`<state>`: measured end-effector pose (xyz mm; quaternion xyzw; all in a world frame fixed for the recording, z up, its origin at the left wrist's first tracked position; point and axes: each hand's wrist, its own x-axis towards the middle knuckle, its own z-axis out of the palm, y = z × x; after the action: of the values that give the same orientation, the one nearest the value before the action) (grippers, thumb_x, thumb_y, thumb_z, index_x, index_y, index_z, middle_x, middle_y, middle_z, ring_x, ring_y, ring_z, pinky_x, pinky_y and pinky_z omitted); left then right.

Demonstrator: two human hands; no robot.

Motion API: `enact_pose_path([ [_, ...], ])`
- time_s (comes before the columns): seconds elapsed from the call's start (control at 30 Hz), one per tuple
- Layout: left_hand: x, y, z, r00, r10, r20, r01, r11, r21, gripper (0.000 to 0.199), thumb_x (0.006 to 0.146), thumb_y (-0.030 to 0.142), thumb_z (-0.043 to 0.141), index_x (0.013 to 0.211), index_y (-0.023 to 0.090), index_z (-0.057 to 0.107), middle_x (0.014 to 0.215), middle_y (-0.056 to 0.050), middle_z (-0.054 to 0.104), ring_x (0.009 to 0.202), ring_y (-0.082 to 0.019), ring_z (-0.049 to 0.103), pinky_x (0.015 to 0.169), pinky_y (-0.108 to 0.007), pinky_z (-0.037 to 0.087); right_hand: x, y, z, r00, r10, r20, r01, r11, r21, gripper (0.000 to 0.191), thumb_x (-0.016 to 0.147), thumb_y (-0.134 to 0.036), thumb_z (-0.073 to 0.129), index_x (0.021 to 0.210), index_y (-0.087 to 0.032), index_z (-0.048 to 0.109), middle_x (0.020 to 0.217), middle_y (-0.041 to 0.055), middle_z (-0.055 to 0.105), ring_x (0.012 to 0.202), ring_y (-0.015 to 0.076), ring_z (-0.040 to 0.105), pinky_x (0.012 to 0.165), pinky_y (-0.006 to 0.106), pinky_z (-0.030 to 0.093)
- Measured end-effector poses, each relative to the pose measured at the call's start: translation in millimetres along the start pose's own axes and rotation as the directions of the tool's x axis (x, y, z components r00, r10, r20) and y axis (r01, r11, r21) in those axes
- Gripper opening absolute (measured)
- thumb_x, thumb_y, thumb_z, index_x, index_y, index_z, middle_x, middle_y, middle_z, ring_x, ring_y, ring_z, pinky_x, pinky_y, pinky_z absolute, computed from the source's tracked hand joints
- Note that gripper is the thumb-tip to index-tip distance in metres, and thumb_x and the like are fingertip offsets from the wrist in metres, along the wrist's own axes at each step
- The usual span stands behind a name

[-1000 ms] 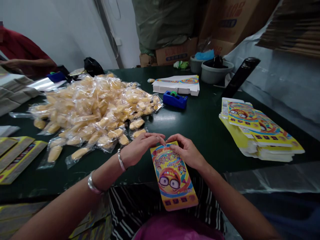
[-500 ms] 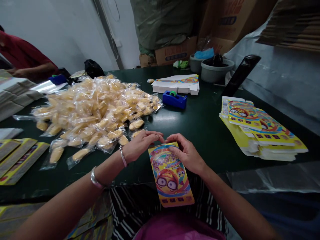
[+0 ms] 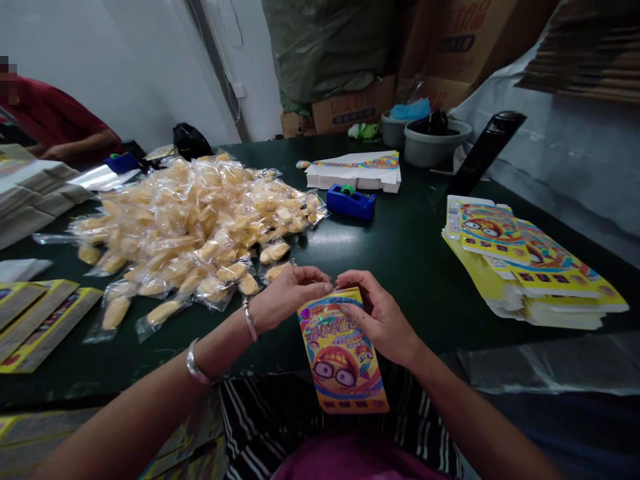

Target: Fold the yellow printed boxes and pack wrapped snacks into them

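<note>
Pinching the printed carton [image 3: 344, 363] near its top edge, the right hand [image 3: 383, 320] holds it on the worker's side of the blue tape dispenser [image 3: 351, 203]. The left hand [image 3: 283, 298] curls by that edge; I can't tell whether it grips. Wrapped yellow pieces [image 3: 190, 220] heap left of the dispenser, more cartons [image 3: 530, 267] right of it.
</note>
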<state>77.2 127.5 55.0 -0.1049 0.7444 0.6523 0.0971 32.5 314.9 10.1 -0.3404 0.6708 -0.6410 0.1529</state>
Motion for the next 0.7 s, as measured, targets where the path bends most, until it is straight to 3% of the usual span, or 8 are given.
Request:
enact_pose_path([
  [0.1,-5,2,-0.2,1.0,0.008,0.003,-0.008,0.998,-0.056,0.027,0.063,0.035,0.081,0.08,0.017,0.069,0.083,-0.003,0.07,0.078,-0.017,0.062,0.075,-0.031,0.048,-1,-2,0,0.999,-0.034,0.005,0.034,0.999,-0.025,0.029,0.088,-0.024,0.058,0.116,-0.024,0.051,0.116,0.0073,0.06,0.108,0.0233,0.06,0.089,0.037,0.05],
  [0.2,-12,5,-0.6,0.998,0.021,-0.056,-0.03,0.984,-0.173,0.024,0.067,0.036,0.08,0.077,0.017,0.068,0.098,-0.004,0.072,0.087,-0.017,0.063,0.083,-0.031,0.047,0,0,3,1.0,0.004,0.007,-0.004,1.0,0.019,0.032,0.087,-0.026,0.061,0.118,-0.025,0.051,0.117,0.007,0.059,0.108,0.0232,0.059,0.09,0.038,0.049],
  [0.3,-21,1,4.0,0.994,0.004,-0.11,-0.036,0.956,-0.29,0.023,0.069,0.036,0.08,0.072,0.017,0.068,0.106,-0.004,0.072,0.095,-0.018,0.063,0.088,-0.031,0.046,-8,6,9,0.99,0.14,0.027,-0.142,0.972,0.189,0.037,0.084,-0.032,0.068,0.116,-0.024,0.051,0.112,0.0063,0.061,0.103,0.0223,0.061,0.087,0.035,0.05],
  [0.4,-35,-9,14.4,0.992,-0.06,-0.112,0.014,0.927,-0.374,0.02,0.069,0.035,0.08,0.073,0.018,0.071,0.106,-0.005,0.072,0.097,-0.02,0.063,0.09,-0.033,0.045,-29,13,16,0.943,0.311,0.116,-0.332,0.863,0.381,0.038,0.084,-0.041,0.069,0.113,-0.022,0.053,0.103,0.0043,0.062,0.089,0.0191,0.064,0.076,0.03,0.052],
  [0.5,-50,-19,23.0,0.993,-0.106,-0.05,0.081,0.93,-0.358,0.017,0.073,0.036,0.075,0.071,0.018,0.074,0.107,-0.007,0.073,0.11,-0.025,0.059,0.097,-0.036,0.041,-52,13,19,0.902,0.408,0.144,-0.426,0.784,0.451,0.036,0.086,-0.048,0.066,0.11,-0.022,0.056,0.095,0.0015,0.062,0.077,0.016,0.062,0.069,0.027,0.05],
  [0.6,-58,-22,23.5,0.995,-0.101,0.003,0.098,0.953,-0.288,0.017,0.076,0.032,0.069,0.068,0.019,0.075,0.103,-0.009,0.074,0.128,-0.029,0.048,0.107,-0.037,0.033,-62,8,19,0.895,0.435,0.102,-0.433,0.785,0.443,0.037,0.087,-0.055,0.063,0.103,-0.022,0.059,0.085,0.0,0.061,0.07,0.0143,0.06,0.064,0.024,0.047],
  [0.7,-60,-19,19.0,0.998,-0.07,0.008,0.07,0.971,-0.231,0.017,0.078,0.03,0.064,0.071,0.02,0.077,0.102,-0.009,0.073,0.134,-0.029,0.043,0.109,-0.039,0.03,-58,1,17,0.906,0.402,0.131,-0.418,0.801,0.429,0.048,0.084,-0.066,0.06,0.102,-0.021,0.057,0.084,0.0015,0.062,0.068,0.0155,0.059,0.062,0.025,0.046],
])
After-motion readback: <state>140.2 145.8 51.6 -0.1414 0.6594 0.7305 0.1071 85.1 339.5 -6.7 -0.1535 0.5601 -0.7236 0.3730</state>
